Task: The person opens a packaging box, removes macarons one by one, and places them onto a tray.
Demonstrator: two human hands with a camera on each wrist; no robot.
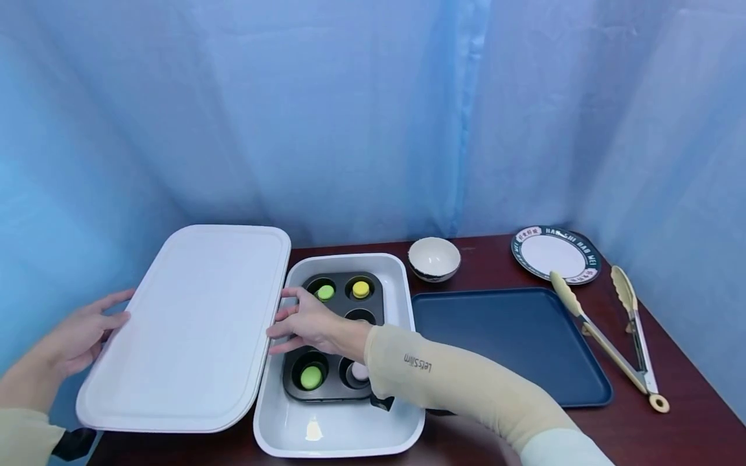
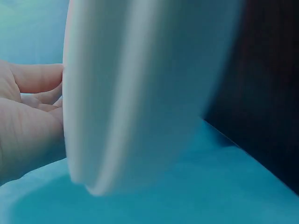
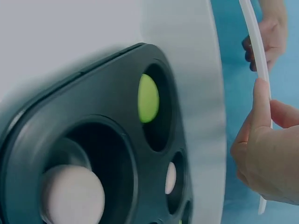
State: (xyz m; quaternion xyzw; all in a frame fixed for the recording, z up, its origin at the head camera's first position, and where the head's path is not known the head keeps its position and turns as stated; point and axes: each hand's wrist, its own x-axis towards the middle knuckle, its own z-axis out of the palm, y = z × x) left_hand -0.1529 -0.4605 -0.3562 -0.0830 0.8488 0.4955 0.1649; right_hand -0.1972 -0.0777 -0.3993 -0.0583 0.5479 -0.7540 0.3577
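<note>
White rounded-rectangular lid (image 1: 189, 323), I saw left hand (image 1: 78, 336) and right hand (image 1: 305, 321) gripping its long edges, beside a white rectangular tub (image 1: 350, 430).

Beige right sleeve (image 1: 460, 383): "Let'sSlim", upside down. Far-right round plate (image 1: 552, 254): "HAO SHI HAO WEI", plus Chinese characters, too small.

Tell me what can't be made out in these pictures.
Head view: the contents of the middle-right cup of the muffin tin, mostly hidden by the right forearm.
Head view: some lettering on the plate, too small.
Left wrist view: the white lid, blurred, cut off by the top edge.
</note>
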